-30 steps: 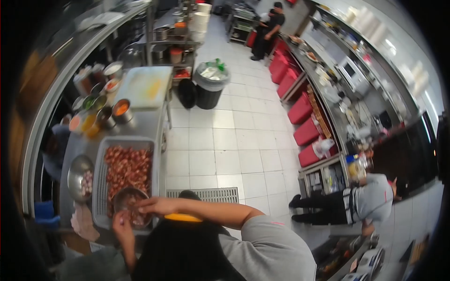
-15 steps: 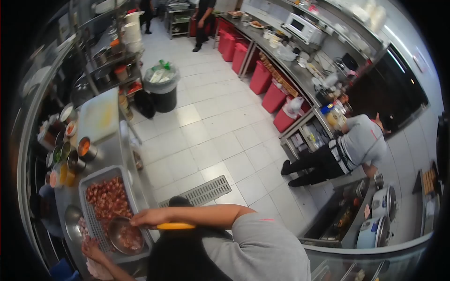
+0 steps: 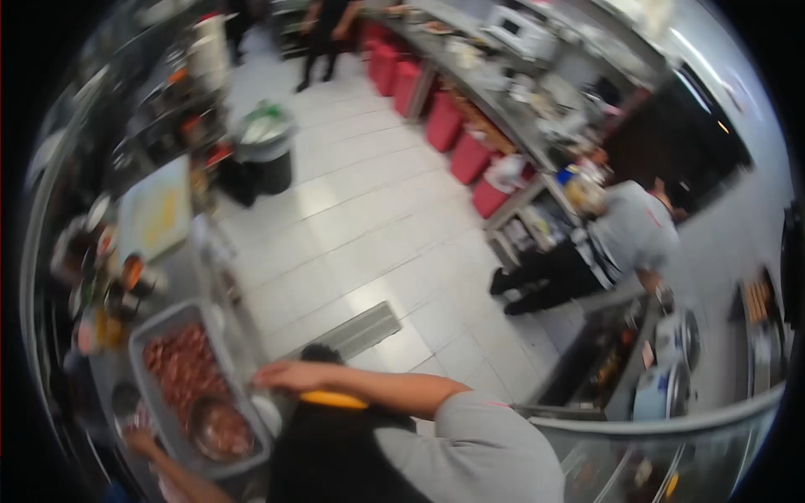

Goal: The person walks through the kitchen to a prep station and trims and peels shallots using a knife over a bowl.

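Note:
My right hand (image 3: 283, 376) is off the metal bowl, held near the right edge of the grey tray (image 3: 134, 356), fingers stretched out and empty. The metal bowl (image 3: 201, 415) sits inside the tray with raw meat pieces in it. More raw red meat (image 3: 186, 369) fills the rest of the tray. On the tray's left side, my left hand (image 3: 139, 439) is low beside another metal bowl (image 3: 124, 398) with pale pieces near it. Motion blur hides whether its fingers hold anything.
A stained cutting board (image 3: 158, 205) and several containers (image 3: 105, 323) share the steel counter. A lined bin (image 3: 267, 159) stands on the tiled floor. At right, a co-worker (image 3: 633, 226) faces the far counter beside cookers (image 3: 662, 390). Another person (image 3: 325, 38) stands at the back.
My right hand has let go of the metal bowl and moved up and right of it. My left hand has shifted slightly left. The whole view has swung and blurred.

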`<state>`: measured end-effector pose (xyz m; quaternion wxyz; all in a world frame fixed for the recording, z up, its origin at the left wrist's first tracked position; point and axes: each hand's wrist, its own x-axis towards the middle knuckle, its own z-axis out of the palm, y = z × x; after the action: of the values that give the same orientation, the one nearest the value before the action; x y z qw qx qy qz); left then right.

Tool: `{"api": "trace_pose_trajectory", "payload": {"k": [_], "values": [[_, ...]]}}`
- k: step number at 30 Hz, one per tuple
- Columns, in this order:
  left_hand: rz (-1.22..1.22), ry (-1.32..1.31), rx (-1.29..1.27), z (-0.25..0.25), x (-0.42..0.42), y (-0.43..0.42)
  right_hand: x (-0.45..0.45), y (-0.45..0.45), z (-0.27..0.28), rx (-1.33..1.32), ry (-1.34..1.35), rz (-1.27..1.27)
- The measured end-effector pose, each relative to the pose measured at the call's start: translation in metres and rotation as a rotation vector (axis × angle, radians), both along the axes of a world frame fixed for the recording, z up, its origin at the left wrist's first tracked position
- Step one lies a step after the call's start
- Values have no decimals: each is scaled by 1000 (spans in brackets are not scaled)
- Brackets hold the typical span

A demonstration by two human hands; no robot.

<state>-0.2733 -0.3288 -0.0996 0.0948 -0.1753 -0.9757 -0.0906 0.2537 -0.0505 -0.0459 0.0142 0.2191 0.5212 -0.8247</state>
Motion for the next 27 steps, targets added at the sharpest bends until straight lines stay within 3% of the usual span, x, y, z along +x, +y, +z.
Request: {"api": "trace_pose_trajectory", "payload": {"k": [1,2,4,6,7,8,10,15,18,21,23,26,27], "values": [[53,-19,41,-12,7,-17,3,-3,-7,7,-7,-34],[-79,289,33,-67,-39,-47,10,1,-6,14,-11,-54],[13,61,218,-22,24,-19,23,10,20,-123,-82,-65],[-106,222,392,-52,14,-29,34,18,29,-35,-147,-104],[-87,185,328,-53,14,-29,40,26,39,-9,-178,-84],[13,7,447,-17,42,-11,44,32,45,-39,-129,-67],[12,-39,588,-10,50,-6,51,37,47,-21,-144,-119],[70,-20,629,20,74,9,53,36,33,37,-172,-136],[6,244,612,22,74,23,47,32,37,84,-152,-102],[-168,-30,840,39,108,62,39,33,48,66,-155,-66],[-406,-239,681,54,138,83,34,32,51,61,-154,-51],[-446,-340,408,53,156,97,29,30,51,63,-157,-24],[-453,-302,426,47,157,96,27,29,51,65,-158,-15]]}}
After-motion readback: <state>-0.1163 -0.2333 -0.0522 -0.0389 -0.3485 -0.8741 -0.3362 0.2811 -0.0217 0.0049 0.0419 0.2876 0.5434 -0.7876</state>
